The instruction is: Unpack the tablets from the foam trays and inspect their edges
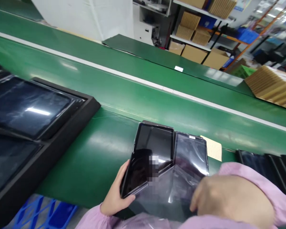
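A dark-screened tablet [154,143] lies tilted on the green work surface. My left hand [118,192] grips its lower left corner, thumb on the front edge and fingers along the side. Over the tablet's lower right part stretches a clear plastic film [166,194], partly lifted off the screen. My right hand [214,195], a little blurred, is closed at the film's right edge; its fingertips are partly hidden. Just right of the tablet lies a second, film-wrapped tablet [189,151] with a small white label at its top.
On the left, a black foam tray [83,122] holds several screens. A cream sticker sheet [213,148] lies beyond the second tablet. Black slotted racks [264,165] stand at right, and corrugated cardboard [271,84] sits farther back. A blue crate [62,214] is below the table edge.
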Tool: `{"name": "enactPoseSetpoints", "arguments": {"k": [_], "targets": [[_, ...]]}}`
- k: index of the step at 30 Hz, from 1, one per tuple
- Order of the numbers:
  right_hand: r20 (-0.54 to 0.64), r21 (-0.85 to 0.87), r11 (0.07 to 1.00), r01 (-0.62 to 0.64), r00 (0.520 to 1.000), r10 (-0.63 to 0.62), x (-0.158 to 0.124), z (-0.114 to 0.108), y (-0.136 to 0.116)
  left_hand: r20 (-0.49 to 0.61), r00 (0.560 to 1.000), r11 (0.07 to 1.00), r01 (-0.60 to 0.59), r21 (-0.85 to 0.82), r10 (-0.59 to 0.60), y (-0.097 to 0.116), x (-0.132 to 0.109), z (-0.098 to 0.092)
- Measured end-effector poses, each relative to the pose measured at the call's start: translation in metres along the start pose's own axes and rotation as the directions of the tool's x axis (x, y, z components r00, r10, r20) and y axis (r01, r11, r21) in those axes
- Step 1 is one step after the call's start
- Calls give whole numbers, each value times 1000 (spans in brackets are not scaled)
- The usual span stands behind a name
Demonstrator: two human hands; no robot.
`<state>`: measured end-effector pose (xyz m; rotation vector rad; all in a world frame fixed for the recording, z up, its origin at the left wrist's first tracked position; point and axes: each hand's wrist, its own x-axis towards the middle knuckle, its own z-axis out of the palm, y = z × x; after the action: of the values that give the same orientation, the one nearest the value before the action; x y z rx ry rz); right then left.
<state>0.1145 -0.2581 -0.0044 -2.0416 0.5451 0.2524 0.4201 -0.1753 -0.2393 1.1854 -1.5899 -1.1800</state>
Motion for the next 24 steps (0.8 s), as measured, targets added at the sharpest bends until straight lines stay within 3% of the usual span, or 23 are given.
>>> {"name": "enactPoseSetpoints", "arguments": {"k": [2,3,5,7,11,15,20,22,24], "targets": [[-22,181,967,181,983,-180,7,-13,4,-25,1000,1000,13,4,-13,-8,-3,0],[-119,303,913,273,961,-248,15,-21,8,-40,999,1000,20,0,-20,-11,-4,0],[-325,461,838,292,934,-146,37,-37,21,-60,997,998,51,-27,-53,-12,-5,0],[-433,535,807,249,901,10,65,-54,41,-53,989,989,135,-67,-138,-3,-4,-2],[-372,474,880,-23,901,224,102,-81,80,-45,941,928,322,-188,-336,29,8,-8],[-331,400,912,-93,913,238,96,-85,99,-66,894,890,430,-153,-443,46,25,-10],[-442,221,933,-283,824,354,78,-72,97,-64,873,859,459,-227,-483,47,37,-8],[-434,251,947,-201,851,296,80,-69,85,-64,871,854,459,-244,-487,49,39,-7],[-406,341,939,46,908,103,88,-69,66,-67,873,858,456,-235,-483,52,39,-7]]}}
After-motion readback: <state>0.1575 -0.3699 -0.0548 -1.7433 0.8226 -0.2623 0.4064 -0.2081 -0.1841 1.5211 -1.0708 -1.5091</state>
